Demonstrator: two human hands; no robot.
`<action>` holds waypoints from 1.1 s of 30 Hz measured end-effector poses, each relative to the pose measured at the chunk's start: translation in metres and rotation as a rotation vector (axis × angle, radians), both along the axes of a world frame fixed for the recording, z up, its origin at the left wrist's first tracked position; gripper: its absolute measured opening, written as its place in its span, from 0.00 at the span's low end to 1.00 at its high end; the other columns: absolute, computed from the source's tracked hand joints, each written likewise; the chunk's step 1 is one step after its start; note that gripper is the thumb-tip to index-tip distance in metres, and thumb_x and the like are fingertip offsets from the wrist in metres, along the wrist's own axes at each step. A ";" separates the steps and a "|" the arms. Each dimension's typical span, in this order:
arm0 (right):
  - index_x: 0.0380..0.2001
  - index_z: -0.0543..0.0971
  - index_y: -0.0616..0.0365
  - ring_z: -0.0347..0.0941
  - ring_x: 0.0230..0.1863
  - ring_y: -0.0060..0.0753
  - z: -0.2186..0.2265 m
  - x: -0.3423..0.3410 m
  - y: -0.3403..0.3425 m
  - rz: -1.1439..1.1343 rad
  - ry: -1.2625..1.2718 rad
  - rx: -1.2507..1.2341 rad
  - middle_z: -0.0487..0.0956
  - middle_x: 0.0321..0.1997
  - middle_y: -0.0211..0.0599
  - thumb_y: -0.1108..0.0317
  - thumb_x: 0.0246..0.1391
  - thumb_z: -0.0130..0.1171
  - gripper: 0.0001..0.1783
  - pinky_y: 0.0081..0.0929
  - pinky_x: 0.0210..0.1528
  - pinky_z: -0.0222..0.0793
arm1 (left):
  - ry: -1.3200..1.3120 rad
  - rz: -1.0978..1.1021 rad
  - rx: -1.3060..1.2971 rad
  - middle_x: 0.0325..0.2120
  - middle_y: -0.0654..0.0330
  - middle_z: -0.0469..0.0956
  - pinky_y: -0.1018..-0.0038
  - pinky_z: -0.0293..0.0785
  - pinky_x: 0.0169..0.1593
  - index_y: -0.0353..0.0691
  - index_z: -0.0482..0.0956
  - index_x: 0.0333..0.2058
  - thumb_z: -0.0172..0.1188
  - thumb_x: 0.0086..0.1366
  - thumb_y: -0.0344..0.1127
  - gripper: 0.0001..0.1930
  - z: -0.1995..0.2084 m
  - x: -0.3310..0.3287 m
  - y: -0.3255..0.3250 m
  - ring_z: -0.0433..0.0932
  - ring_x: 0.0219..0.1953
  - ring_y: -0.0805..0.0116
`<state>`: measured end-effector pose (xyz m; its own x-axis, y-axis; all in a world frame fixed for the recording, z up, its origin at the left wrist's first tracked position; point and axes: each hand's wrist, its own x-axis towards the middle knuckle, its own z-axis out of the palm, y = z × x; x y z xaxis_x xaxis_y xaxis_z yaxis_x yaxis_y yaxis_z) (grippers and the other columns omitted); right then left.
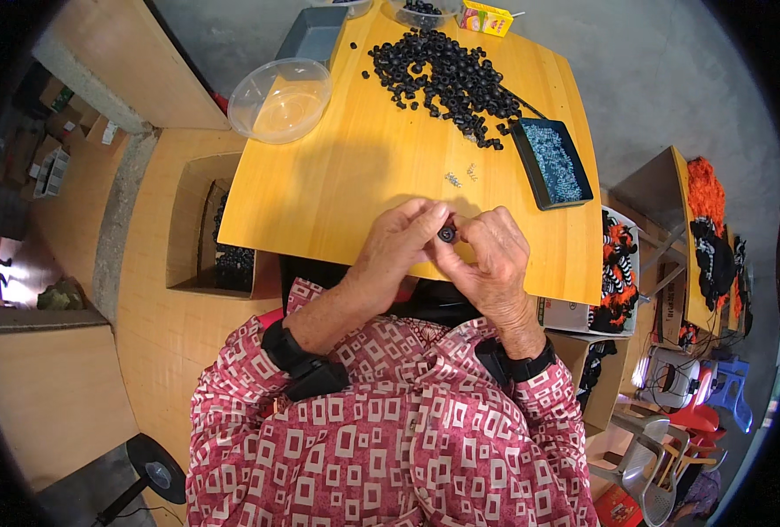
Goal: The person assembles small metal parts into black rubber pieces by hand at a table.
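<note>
Above the near edge of the yellow table, my two hands meet around a small black round part with a hollow-looking end. My left hand is closed, its thumb and fingertips pressed on the part. From the other side my right hand is closed too, the thumb below the part and the curled forefinger beside it. Whatever else the fingertips may hold is hidden. Just beyond my hands lie two little clusters of silvery screw-like pieces. A large heap of similar black parts spreads over the far side.
A black tray of small silvery-blue pieces stands at the right. At the far left are a clear round tub and a grey bin. A yellow box stands at the back. Cardboard boxes flank the table.
</note>
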<state>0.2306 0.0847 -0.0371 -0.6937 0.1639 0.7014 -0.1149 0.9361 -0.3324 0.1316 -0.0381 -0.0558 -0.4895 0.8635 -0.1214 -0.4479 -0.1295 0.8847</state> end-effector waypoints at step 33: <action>0.19 0.74 0.57 0.66 0.23 0.38 0.001 -0.002 0.003 0.066 -0.041 0.022 0.68 0.19 0.34 0.72 0.35 0.69 0.11 0.32 0.25 0.63 | 0.062 -0.010 -0.110 0.40 0.63 0.77 0.79 0.72 0.49 0.35 0.76 0.46 0.51 0.71 0.46 0.19 -0.001 0.000 0.004 0.73 0.43 0.78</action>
